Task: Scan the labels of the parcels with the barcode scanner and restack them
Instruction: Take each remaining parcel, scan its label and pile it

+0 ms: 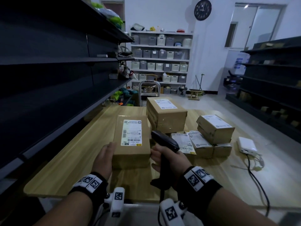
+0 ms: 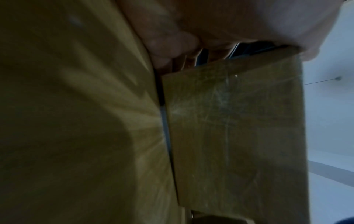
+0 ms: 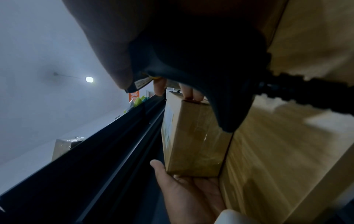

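My left hand (image 1: 109,154) grips the near left end of a brown parcel (image 1: 132,144), thumb on top, fingers hidden beneath. Its white label (image 1: 131,132) faces up. The parcel is held low over the wooden table (image 1: 65,160); the left wrist view shows the parcel's underside (image 2: 229,136) with a thin gap to the table (image 2: 76,106). My right hand (image 1: 167,159) grips a black barcode scanner (image 1: 164,141) just right of the parcel, head pointing away and left. In the right wrist view the scanner (image 3: 201,60) fills the top, with the parcel (image 3: 191,136) and left hand (image 3: 187,192) below.
A tall parcel stack (image 1: 166,115) stands behind, a shorter stack (image 1: 215,128) to the right, and low labelled parcels (image 1: 195,142) between. A white device (image 1: 247,145) with cables lies far right. Dark shelving (image 1: 48,79) runs along the left. A cart (image 1: 149,90) stands beyond the table.
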Demonstrator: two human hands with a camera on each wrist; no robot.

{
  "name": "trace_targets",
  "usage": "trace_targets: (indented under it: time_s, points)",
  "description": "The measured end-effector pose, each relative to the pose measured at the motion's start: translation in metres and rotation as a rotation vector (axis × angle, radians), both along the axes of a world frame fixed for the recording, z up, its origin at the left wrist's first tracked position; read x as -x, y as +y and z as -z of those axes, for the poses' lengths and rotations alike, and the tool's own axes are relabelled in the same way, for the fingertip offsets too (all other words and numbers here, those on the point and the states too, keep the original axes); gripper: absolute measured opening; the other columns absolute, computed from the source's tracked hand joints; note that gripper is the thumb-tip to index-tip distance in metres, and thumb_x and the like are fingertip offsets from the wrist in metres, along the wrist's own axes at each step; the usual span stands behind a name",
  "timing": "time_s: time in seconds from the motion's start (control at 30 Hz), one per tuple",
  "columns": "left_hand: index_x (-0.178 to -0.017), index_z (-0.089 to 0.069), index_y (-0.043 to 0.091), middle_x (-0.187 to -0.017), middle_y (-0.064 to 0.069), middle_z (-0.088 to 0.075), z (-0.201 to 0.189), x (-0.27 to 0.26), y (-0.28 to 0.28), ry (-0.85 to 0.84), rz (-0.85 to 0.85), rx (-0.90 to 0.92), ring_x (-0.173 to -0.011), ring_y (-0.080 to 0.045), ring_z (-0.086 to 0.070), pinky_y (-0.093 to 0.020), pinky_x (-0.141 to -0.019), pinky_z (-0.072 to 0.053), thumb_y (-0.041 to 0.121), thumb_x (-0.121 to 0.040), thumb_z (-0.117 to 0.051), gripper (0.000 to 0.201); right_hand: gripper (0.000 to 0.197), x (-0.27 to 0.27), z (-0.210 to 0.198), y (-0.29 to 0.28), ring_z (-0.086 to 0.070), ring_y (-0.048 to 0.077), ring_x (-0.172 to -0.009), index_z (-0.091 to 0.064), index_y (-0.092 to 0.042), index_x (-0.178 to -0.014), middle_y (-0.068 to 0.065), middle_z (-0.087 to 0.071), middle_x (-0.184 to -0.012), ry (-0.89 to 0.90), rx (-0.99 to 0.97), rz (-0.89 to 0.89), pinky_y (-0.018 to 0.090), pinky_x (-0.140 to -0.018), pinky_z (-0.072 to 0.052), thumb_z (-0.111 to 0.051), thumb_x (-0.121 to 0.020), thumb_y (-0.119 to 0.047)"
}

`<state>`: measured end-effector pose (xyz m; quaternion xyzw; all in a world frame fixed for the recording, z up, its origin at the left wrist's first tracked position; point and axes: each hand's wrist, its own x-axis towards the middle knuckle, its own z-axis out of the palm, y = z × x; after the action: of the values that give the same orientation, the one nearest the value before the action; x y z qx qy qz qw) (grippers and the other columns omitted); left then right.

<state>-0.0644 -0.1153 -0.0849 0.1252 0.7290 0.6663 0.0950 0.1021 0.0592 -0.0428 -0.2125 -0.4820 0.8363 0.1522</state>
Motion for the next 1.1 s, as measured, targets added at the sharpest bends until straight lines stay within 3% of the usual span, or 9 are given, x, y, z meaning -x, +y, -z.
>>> trace_targets:
  time_s: [0.13, 0.23, 0.33, 0.4, 0.5, 0.73, 0.8, 0.9, 1.1]
  points:
    - [-0.097, -0.069, 0.036, -0.098, 0.008, -0.071, 0.0, 0.001, 0.0, -0.056, 0.003, 0.01, -0.095, -0.017, -0.067, -0.037, -0.089, -0.044, 0.067, -0.11, -0.035, 0.048, 0.041, 0.011, -0.003, -0.005, -0.081, 0.018, -0.104, -0.068, -0.008, -0.134, 0.01, -0.082, -0.119, 0.004, 0.057, 0.018, 0.034, -0.075, -0.062, -0.077, -0.094, -0.016]
    - [-0.103, -0.065, 0.038, -0.098, 0.015, -0.063, -0.001, 0.0, -0.001, -0.041, 0.033, 0.04, -0.094, -0.012, -0.061, -0.035, -0.095, -0.04, 0.06, -0.112, -0.038, 0.037, 0.049, 0.018, 0.001, -0.006, -0.078, 0.022, -0.114, -0.066, -0.005, -0.136, 0.012, -0.08, -0.124, 0.001, 0.074, 0.01, 0.044, -0.094, -0.061, -0.081, -0.091, -0.018]
    - [-0.118, -0.065, 0.039, -0.105, 0.02, -0.065, 0.003, 0.006, 0.0, 0.028, 0.054, 0.08, -0.113, -0.024, -0.066, -0.035, -0.098, -0.043, 0.058, -0.11, -0.049, 0.026, 0.052, 0.021, 0.004, -0.002, -0.077, 0.026, -0.116, -0.068, -0.003, -0.133, 0.016, -0.079, -0.125, 0.018, 0.071, 0.016, 0.054, -0.109, -0.055, -0.086, -0.086, -0.018]
    - [-0.137, -0.065, 0.035, -0.123, 0.011, -0.071, 0.007, 0.011, 0.0, 0.038, 0.044, 0.101, -0.125, -0.029, -0.063, -0.042, -0.106, -0.047, 0.063, -0.108, -0.051, 0.043, 0.054, 0.02, 0.004, 0.0, -0.077, 0.028, -0.116, -0.069, -0.003, -0.131, 0.016, -0.079, -0.125, 0.023, 0.05, 0.012, 0.054, -0.108, -0.055, -0.089, -0.082, -0.019]
    - [-0.166, -0.045, 0.031, -0.161, -0.005, -0.057, 0.011, 0.014, -0.001, 0.033, -0.01, 0.101, -0.146, -0.033, -0.054, -0.052, -0.121, -0.043, 0.067, -0.107, -0.051, 0.07, 0.045, 0.013, 0.004, 0.001, -0.08, 0.026, -0.103, -0.075, -0.004, -0.12, 0.013, -0.081, -0.117, 0.031, 0.021, 0.017, 0.05, -0.091, -0.061, -0.089, -0.081, -0.021]
    - [-0.149, -0.058, 0.03, -0.135, 0.002, -0.07, 0.007, 0.003, -0.006, 0.034, -0.118, -0.051, -0.127, -0.028, -0.068, -0.057, -0.113, -0.053, 0.073, -0.094, -0.061, 0.07, 0.049, -0.02, -0.009, 0.012, -0.06, 0.027, -0.057, -0.074, 0.001, -0.115, 0.009, -0.056, -0.068, 0.036, -0.062, 0.088, 0.046, -0.059, -0.058, -0.084, -0.072, -0.019]
    - [-0.146, -0.06, 0.031, -0.133, 0.001, -0.07, 0.002, -0.005, -0.008, 0.04, -0.172, -0.06, -0.121, -0.028, -0.069, -0.055, -0.107, -0.056, 0.078, -0.084, -0.06, 0.077, 0.044, -0.031, -0.019, 0.013, -0.055, 0.025, -0.055, -0.073, 0.001, -0.113, 0.009, -0.053, -0.068, 0.085, -0.065, 0.111, 0.038, -0.057, -0.052, -0.08, -0.073, -0.016]
    - [-0.138, -0.059, 0.036, -0.137, 0.002, -0.065, -0.005, -0.021, -0.013, 0.072, -0.273, -0.014, -0.119, -0.027, -0.065, -0.05, -0.093, -0.054, 0.068, -0.093, -0.063, 0.055, 0.033, -0.055, -0.03, 0.022, -0.055, 0.026, -0.059, -0.074, -0.007, -0.106, 0.009, -0.055, -0.073, 0.134, -0.057, 0.132, 0.038, -0.06, -0.051, -0.081, -0.075, -0.016]
    - [-0.113, -0.057, 0.036, -0.128, -0.005, -0.06, -0.023, -0.098, 0.023, 0.274, -0.259, -0.098, -0.111, -0.028, -0.065, -0.052, -0.092, -0.06, 0.039, -0.096, -0.076, 0.025, 0.004, -0.107, -0.035, 0.06, -0.055, 0.026, -0.058, -0.073, -0.015, -0.088, 0.009, -0.055, -0.072, 0.164, 0.052, 0.307, 0.04, -0.061, -0.054, -0.073, -0.089, -0.019]
